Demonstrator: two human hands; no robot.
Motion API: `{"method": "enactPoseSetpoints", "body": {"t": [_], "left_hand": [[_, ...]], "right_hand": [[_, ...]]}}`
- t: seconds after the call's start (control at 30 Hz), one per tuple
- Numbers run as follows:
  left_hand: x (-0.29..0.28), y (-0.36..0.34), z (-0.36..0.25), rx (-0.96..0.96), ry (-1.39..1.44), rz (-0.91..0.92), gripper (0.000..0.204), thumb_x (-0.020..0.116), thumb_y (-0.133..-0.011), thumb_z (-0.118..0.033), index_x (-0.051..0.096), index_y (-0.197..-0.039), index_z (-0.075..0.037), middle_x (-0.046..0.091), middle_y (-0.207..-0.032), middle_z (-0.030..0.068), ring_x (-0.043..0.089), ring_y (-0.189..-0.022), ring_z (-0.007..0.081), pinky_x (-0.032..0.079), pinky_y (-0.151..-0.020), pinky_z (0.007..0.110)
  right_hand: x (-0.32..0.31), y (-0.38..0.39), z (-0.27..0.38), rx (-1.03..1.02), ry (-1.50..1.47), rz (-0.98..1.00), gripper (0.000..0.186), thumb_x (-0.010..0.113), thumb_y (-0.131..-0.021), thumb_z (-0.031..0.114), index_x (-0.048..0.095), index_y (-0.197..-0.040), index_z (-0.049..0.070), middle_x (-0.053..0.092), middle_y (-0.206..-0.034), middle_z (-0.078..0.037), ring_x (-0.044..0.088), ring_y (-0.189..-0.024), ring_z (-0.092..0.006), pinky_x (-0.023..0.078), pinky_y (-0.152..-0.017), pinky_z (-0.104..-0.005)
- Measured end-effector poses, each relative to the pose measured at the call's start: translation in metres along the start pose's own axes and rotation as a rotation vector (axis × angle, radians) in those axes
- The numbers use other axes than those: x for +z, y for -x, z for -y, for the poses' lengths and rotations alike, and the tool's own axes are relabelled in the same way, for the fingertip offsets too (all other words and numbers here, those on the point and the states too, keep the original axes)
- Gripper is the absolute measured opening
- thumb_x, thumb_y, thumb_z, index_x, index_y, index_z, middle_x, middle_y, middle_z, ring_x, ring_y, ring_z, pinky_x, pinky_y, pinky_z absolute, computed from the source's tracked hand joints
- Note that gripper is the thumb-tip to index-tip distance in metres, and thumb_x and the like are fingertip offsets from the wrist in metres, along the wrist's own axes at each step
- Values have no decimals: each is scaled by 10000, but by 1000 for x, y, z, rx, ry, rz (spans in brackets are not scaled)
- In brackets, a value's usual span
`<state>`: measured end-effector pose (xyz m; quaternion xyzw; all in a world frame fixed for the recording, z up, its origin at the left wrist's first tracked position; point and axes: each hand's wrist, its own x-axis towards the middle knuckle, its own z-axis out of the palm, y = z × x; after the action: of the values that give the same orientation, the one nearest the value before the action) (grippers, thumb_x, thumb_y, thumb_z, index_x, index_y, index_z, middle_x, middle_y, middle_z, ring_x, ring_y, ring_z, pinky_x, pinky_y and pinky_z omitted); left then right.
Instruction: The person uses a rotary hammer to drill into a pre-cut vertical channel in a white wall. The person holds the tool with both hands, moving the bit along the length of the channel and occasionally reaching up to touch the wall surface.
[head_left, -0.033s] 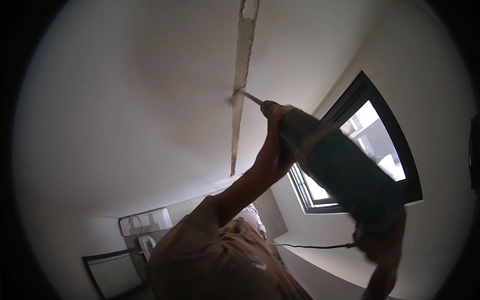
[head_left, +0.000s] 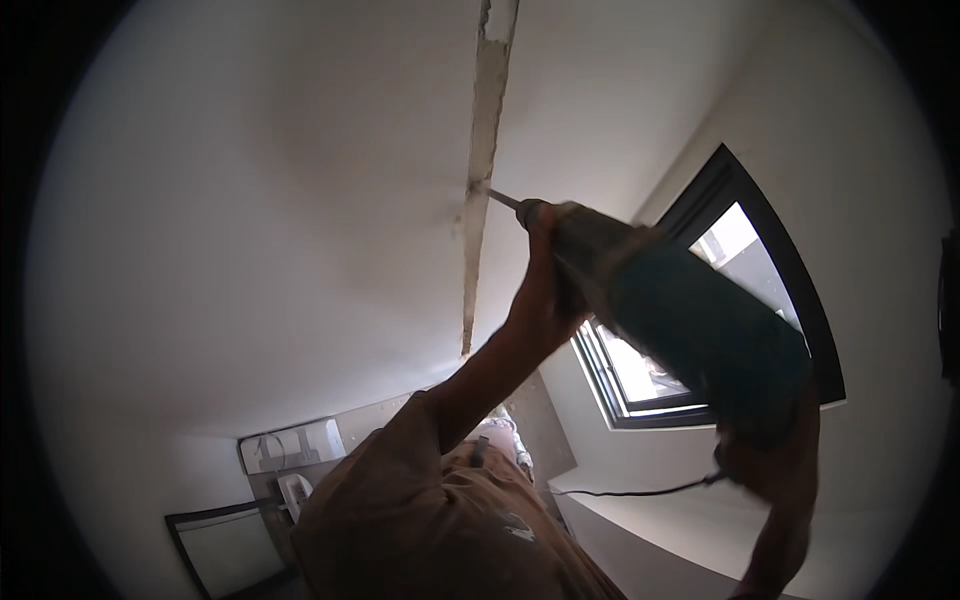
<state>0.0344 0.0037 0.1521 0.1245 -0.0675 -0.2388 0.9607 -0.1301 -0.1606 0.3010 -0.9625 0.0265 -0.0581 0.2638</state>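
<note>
A large teal rotary hammer with a dark front end slants across the middle, held in both my hands. My left hand is wrapped round its front, just behind the chuck. At the back end, my right hand grips the rear handle; some of its fingers are hidden and blurred. The thin steel chisel bit points up and left, its tip at a long narrow groove cut into the pale plastered surface. The groove has rough, chipped edges; a dark blur lies at the bit's tip.
A black-framed window stands close behind the hammer on the right. The black power cord runs left from the handle, over a pale ledge. Lower left are a dark-framed panel and a white box-like fixture.
The hammer's back end and my right hand have shifted slightly to the right. The bit's tip stays at the groove. A small chipped spot now shows just left of the groove, below the tip.
</note>
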Motion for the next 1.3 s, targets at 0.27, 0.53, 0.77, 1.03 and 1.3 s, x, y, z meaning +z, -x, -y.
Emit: {"method": "enactPoseSetpoints", "body": {"t": [0.27,0.53,0.77,1.03,1.3], "left_hand": [[11,7,1,-5,-54,-11,636,480,-827,-681,484,-1160,-140,551,-1060,10,548,-949,136,478,-813,314],[6,46,45,-172,-283,-112,684,492,-852,-641,411,-1246,-87,515,-1151,88,516,-1121,212,419,-991,386],[-16,56,49,-136,-365,-136,678,501,-852,-632,421,-1231,-76,530,-1117,81,535,-1088,202,430,-978,380],[-63,64,42,-147,-414,-153,648,540,-851,-589,461,-1203,-51,562,-1064,79,580,-1002,171,493,-878,337],[-88,74,23,-148,-400,-49,720,550,-825,-625,426,-1250,-58,561,-1124,103,584,-1055,209,496,-919,389]], "right_hand": [[-12,10,-27,-121,-69,-7,771,593,-587,-45,364,-1320,11,597,-996,-145,612,-809,-209,502,-726,-337],[47,110,-79,89,-289,-106,766,646,-572,26,393,-1291,-52,528,-1182,-228,557,-1088,-322,435,-930,-404],[79,118,-90,-160,-297,-185,784,672,-573,74,379,-1283,-86,549,-1149,-218,603,-1011,-316,470,-884,-387],[156,144,-119,-295,-172,-265,809,707,-585,166,379,-1282,-80,563,-1132,-212,612,-1000,-298,489,-862,-384],[179,141,-89,-361,-178,-291,834,714,-680,220,294,-1349,-46,615,-1064,-177,644,-930,-266,518,-809,-360]]}}
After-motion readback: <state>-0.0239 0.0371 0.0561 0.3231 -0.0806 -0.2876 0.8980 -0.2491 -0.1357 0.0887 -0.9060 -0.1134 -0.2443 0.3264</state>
